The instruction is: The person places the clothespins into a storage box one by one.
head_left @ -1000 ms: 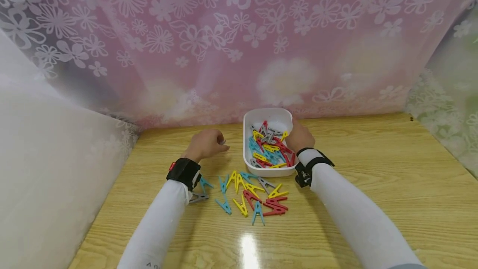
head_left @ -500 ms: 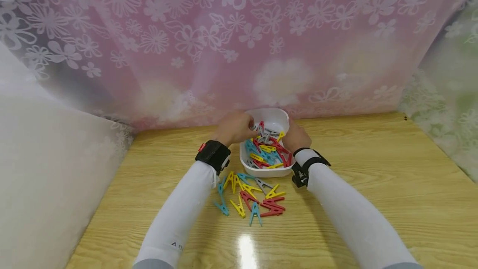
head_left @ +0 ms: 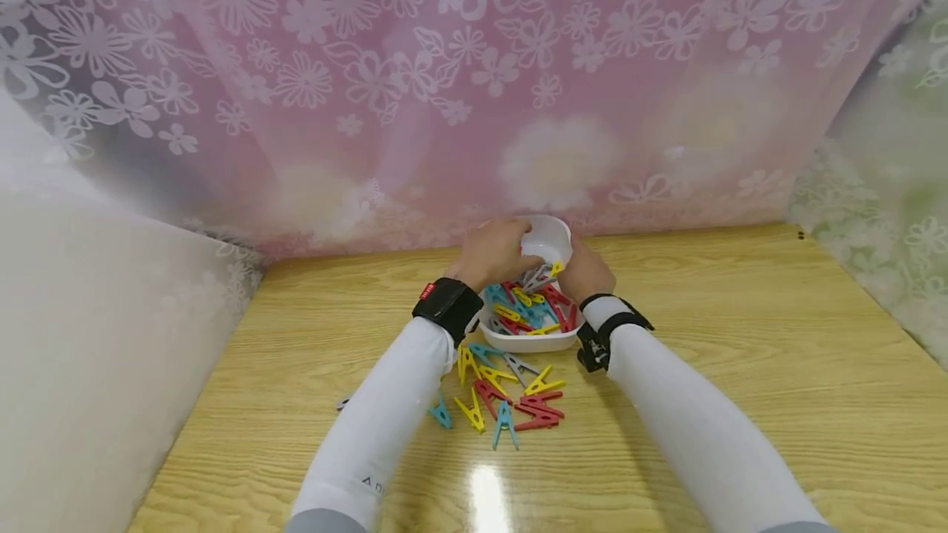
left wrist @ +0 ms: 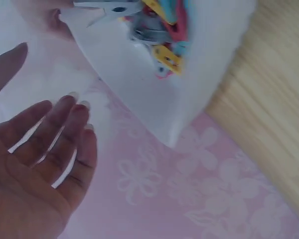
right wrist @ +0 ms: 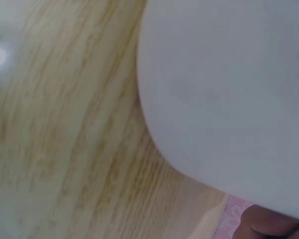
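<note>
Tub (head_left: 529, 344): one, white, far side of the table (head_left: 741, 311), just beside the flowered cloth (head_left: 518, 89); I judge it set there so both hands reach its rim past the loose pegs. Right hand (head_left: 587, 272): fingers curled on the tub's right rim, pinching it, most likely to keep it from sliding. Left hand (head_left: 494, 252): fingers and thumb spread, nothing between them, over the far left part of the tub; a pose that, I judge, suits letting go above the heap. Heaped pegs (head_left: 507, 313): yellow, red, blue, grey, inside the tub; count hidden from me. Loose pegs (head_left: 550, 418): same colours, scattered on the near side of the tub. Changes I log against one second ago: left hand, then left of the tub with fingers drawn together, now above it, parted; right hand unmoved on the rim; left sleeve (head_left: 392, 418) now covering some leftmost pegs, one grey peg (head_left: 343, 404) showing past it.
</note>
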The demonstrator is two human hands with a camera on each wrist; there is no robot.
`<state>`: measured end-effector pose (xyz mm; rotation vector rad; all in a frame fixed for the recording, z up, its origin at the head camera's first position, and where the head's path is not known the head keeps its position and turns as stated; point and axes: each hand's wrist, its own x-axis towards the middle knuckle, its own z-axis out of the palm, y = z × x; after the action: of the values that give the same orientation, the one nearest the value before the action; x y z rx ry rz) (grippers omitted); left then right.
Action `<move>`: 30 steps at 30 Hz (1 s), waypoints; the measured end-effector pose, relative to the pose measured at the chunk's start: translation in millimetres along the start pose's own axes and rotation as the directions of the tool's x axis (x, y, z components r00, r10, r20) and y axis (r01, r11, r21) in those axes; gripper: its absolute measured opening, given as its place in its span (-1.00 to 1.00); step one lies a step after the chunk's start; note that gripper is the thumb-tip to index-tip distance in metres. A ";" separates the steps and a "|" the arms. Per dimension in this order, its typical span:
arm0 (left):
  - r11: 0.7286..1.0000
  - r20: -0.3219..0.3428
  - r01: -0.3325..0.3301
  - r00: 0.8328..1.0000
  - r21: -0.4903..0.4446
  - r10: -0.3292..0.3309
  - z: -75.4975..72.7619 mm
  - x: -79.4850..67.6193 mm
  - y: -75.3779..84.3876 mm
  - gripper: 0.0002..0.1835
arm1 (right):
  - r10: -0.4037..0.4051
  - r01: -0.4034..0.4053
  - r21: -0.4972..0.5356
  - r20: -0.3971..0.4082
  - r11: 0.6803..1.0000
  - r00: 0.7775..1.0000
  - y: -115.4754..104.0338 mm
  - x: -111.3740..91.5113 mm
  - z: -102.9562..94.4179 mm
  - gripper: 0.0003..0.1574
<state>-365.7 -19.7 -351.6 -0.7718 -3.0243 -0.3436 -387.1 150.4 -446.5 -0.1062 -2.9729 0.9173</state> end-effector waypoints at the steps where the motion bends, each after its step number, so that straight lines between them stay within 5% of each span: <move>1: 1.000 -0.004 0.008 1.000 -0.017 -0.008 1.5 -2.6 -3.6 -0.45 | -0.001 0.001 -0.004 -0.002 1.000 1.000 -0.6 -0.6 0.6 -0.30; 10: 0.997 0.004 0.007 1.000 -0.072 -0.007 10.9 -48.6 -55.1 -0.65 | -0.025 0.025 0.019 0.004 0.999 1.000 -5.8 -4.9 -0.4 -0.37; 20: 0.965 0.095 0.168 0.984 -0.200 -0.152 18.4 -146.4 -129.2 -0.59 | -0.040 0.040 0.024 0.019 0.999 0.999 -4.6 -8.2 -7.3 -0.33; 25: 0.939 0.134 0.234 0.969 -0.250 -0.206 22.1 -190.6 -146.0 -0.58 | -0.046 0.045 0.027 0.027 0.999 0.999 -6.2 -8.7 -6.9 -0.34; 30: 0.947 0.161 0.239 0.965 -0.214 -0.207 25.2 -218.9 -152.5 -0.56 | -0.049 0.048 0.027 0.021 0.998 0.999 -6.9 -6.4 -5.9 -0.37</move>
<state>-244.2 -248.4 -420.3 -0.4738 -3.2493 -0.6862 -380.8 147.6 -437.9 -0.0241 -2.9676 0.9576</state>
